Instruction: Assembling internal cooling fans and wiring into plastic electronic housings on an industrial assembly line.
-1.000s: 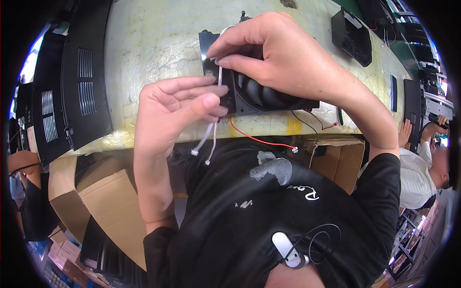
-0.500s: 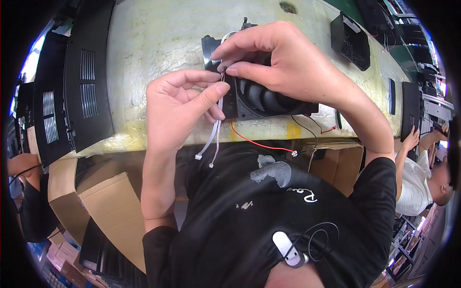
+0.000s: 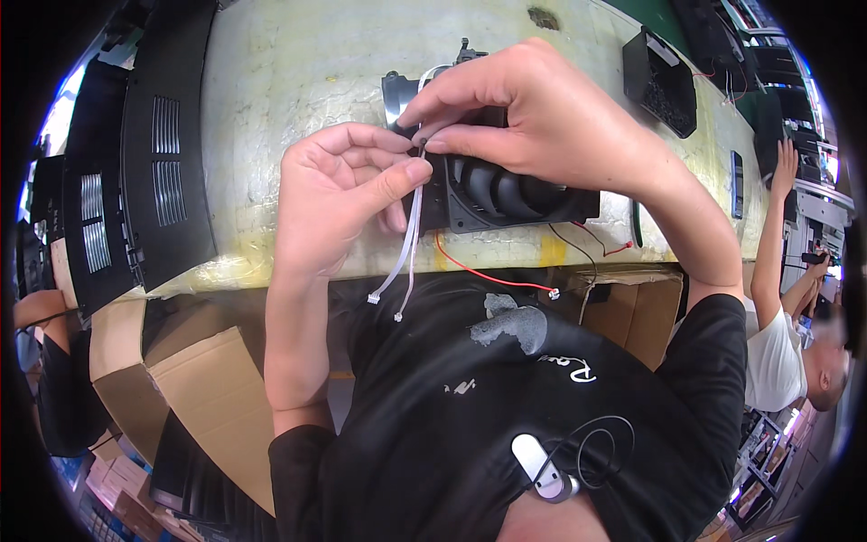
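Observation:
Two thin white cables [image 3: 403, 262] hang down over the table edge, each with a small white plug at its end. My left hand [image 3: 339, 194] is closed on them in a pinch of thumb and forefinger. Close against it, my right hand [image 3: 533, 117] pinches at the same spot, where a small dark bit shows between the fingertips; its kind is too small to tell. Below my hands lies a black fan unit [image 3: 465, 217], partly covered by my right hand. From its near side a red wire [image 3: 479, 269] with a white plug runs out.
Black slotted panels [image 3: 167, 172] stand at the left of the table [image 3: 262, 81]. A black bin [image 3: 664, 86] of small dark parts sits at the back right. Open cardboard boxes [image 3: 212, 388] are below the near edge. At the far right is a co-worker [image 3: 777, 352].
Both hands stay together at the cables, with only slight finger shifts. The cables and fan unit have hardly moved. The co-worker on the right has stretched an arm farther up.

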`<state>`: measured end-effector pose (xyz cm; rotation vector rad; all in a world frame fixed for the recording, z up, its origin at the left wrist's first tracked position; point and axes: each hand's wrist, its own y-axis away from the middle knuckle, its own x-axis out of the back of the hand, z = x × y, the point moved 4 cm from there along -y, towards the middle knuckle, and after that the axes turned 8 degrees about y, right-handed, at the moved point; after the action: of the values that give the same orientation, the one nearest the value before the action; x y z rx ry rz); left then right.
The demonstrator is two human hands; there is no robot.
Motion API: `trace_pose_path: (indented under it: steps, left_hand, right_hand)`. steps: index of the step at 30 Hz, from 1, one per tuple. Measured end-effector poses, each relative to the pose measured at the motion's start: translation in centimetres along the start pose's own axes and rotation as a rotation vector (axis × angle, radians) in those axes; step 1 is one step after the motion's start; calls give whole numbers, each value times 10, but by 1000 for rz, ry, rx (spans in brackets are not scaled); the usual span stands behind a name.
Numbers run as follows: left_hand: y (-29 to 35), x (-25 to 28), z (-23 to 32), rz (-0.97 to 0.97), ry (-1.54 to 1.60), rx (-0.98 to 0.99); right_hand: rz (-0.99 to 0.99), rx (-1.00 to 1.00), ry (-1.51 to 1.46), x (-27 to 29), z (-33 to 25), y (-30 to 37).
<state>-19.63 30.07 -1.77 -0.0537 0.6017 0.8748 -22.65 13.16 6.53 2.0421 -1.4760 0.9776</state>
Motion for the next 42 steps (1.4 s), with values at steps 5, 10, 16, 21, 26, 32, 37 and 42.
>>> trace_pose_path:
  steps: [5, 10, 16, 21, 26, 32, 37, 42]
  left_hand:
    - [-10, 4, 0, -52, -46, 47]
    - [-9, 6, -7, -57, -2, 48]
    - [-10, 4, -7, -65, -4, 27]
    - [-13, 3, 1, -94, -81, 0]
    - [-12, 9, -1, -149, -130, -103]
    - [-10, 5, 2, -296, -266, -289]
    - [-9, 8, 2, -287, -459, -363]
    - [-8, 5, 0, -264, -406, -356]
  right_hand:
    - [-245, 169, 132, 7, -2, -20]
    - [-380, 104, 84, 10, -10, -31]
    - [-440, 165, 82, 6, -2, -25]
    - [-415, 180, 99, 3, -5, -27]
    - [-339, 143, 276, 2, -8, -21]
    - [-406, 33, 198, -5, -12, -5]
    - [-398, 83, 118, -10, -15, 4]
    - [-397, 104, -94, -24, -11, 12]
